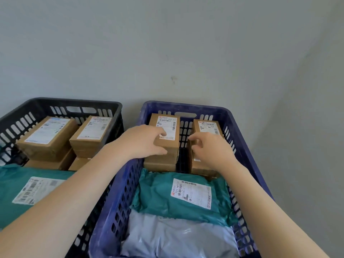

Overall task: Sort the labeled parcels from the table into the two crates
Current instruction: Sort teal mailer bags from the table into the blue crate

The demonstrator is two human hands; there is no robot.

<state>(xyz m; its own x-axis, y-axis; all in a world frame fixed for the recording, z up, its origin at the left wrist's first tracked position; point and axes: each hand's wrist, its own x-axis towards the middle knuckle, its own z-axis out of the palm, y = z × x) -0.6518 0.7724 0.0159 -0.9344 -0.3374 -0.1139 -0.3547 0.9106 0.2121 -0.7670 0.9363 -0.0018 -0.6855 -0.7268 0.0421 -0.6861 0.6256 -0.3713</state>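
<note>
Reaching into the blue crate [186, 106] were both hands, up at the far end where 2 stacks of labeled cardboard boxes sat side by side with a gap between them. The left hand [147, 141] was clamped on the near end of the left top box [167, 123] — fingers spread over its label, thumb against the front face. The right hand [210, 148] had its fingers curled at the near-left corner of the right top box [208, 125]. Honestly couldn't tell whether that was a real grip or just a touch.

In front of the stacks a teal mailer bag [158, 194] lay label-up, overlapping a pale grey mailer bag [176, 239] at the near end of the same crate.

The black crate [74, 101] stood just beside it on the left. It held more brown boxes stacked at the far end — an angled box [46, 135] on top at the left and a straighter box [91, 131] on top at the right. It also held a second teal mailer [14, 183], label up, at the near end, partly behind the left forearm. Both crates stood against a plain grey wall [167, 43].
</note>
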